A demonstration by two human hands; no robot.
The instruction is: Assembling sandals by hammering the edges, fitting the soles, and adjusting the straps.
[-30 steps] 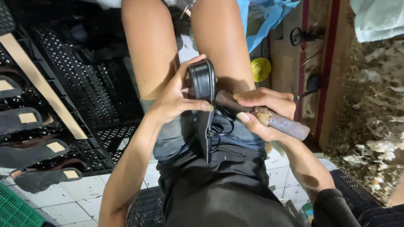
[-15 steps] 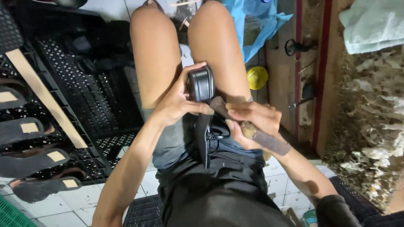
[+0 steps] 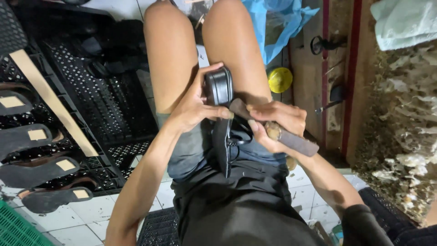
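A black sandal (image 3: 221,105) stands on edge between my bare knees, its rounded end up and its strap hanging over my denim shorts. My left hand (image 3: 193,107) grips the sandal from the left, thumb over its upper edge. My right hand (image 3: 273,123) holds a worn wooden-handled tool (image 3: 291,139), whose dark tip rests against the sandal's right side. The tool's working end is partly hidden by my fingers.
Several finished black sandals (image 3: 38,171) with tan labels lie on black perforated crates (image 3: 104,100) at the left, beside a wooden slat (image 3: 52,102). A green crate corner (image 3: 18,230) is bottom left. A yellow lid (image 3: 280,79), blue plastic bag (image 3: 277,23) and rough wall (image 3: 400,136) are right.
The view has tilted so my knees and hands sit lower in frame. Both hands keep their grips; the tool stays against the sandal's side.
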